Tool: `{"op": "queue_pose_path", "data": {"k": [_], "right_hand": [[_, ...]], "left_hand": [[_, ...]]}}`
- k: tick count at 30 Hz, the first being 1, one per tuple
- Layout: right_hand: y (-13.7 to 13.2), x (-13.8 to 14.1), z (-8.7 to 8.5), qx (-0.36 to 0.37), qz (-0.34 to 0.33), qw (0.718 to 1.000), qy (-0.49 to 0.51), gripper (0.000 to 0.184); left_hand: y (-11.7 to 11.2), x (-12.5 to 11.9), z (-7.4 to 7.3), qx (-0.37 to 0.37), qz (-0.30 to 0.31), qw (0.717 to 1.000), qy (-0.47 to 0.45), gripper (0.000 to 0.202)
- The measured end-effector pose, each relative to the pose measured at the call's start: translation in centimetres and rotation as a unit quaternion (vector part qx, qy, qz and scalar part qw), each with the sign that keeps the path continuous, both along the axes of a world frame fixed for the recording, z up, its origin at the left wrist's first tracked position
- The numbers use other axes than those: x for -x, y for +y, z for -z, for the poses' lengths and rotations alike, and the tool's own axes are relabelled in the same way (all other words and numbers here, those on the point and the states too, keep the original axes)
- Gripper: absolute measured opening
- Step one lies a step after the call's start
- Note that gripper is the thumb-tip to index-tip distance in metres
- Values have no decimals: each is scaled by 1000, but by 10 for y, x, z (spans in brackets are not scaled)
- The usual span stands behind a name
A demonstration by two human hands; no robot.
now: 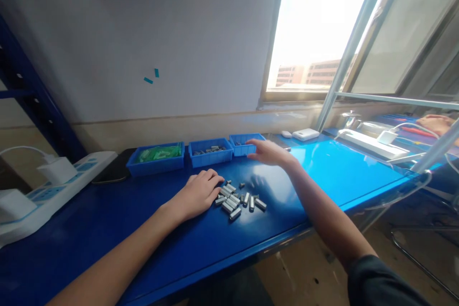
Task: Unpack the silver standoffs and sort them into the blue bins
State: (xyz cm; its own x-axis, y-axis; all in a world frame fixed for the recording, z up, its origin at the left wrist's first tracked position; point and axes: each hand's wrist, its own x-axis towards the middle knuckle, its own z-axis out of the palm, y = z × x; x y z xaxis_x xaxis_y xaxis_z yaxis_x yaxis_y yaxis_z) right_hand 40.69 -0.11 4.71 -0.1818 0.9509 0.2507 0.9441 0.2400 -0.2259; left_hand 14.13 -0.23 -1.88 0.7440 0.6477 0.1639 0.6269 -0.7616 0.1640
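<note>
A loose pile of silver metal standoffs (229, 204) lies on the blue tabletop, with several small screws (242, 185) among and beside them. My left hand (202, 191) rests palm down on the table at the pile's left edge, fingers stretched out and fingertips close to the nearest pieces. Over the front right of the small blue bin (239, 151) is my right hand (267, 150), thumb and fingers apart; nothing shows between them. That bin has small metal parts in it, partly hidden by the hand.
A middle blue bin (211, 158) contains metal parts; a longer blue bin (155, 167) has green-tinted packets. At left are a dark phone (114, 168) and a white power strip (46, 201). White cases (305, 134) sit near the window. Another person's hand (434, 124) shows far right.
</note>
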Motion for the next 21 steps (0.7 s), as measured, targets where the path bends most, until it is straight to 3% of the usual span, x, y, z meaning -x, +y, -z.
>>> {"op": "queue_pose_path", "data": {"k": [1,3,6,9,12,14,17,19,21], "right_hand": [[-2,3,8,73,-52,996,-10,44],[-11,10,21,130,-142,981,-3,43],[-23,24,36,105,-209,972,-4,29],[-24,37,50,68,-214,974,-15,14],[-21,42,57,28,-212,977,-12,15],[-21,42,51,-48,-216,975,6,15],[-23,34,23,-288,-174,937,94,18],[-19,26,1,-453,-59,876,156,21],[-8,18,-12,-505,59,844,169,27]], "left_hand": [[0,0,1,-1,-1,1000,-1,32],[1,0,3,-7,-3,1000,-1,32],[2,0,4,-14,-6,1000,1,32],[2,-1,4,-11,-5,1000,6,32],[1,-1,2,-13,-4,1000,12,32],[0,0,2,-17,-6,1000,14,32],[-1,0,1,-13,-3,1000,8,32],[-1,0,1,-5,-1,1000,4,33],[-1,0,1,-1,-2,1000,8,33]]}}
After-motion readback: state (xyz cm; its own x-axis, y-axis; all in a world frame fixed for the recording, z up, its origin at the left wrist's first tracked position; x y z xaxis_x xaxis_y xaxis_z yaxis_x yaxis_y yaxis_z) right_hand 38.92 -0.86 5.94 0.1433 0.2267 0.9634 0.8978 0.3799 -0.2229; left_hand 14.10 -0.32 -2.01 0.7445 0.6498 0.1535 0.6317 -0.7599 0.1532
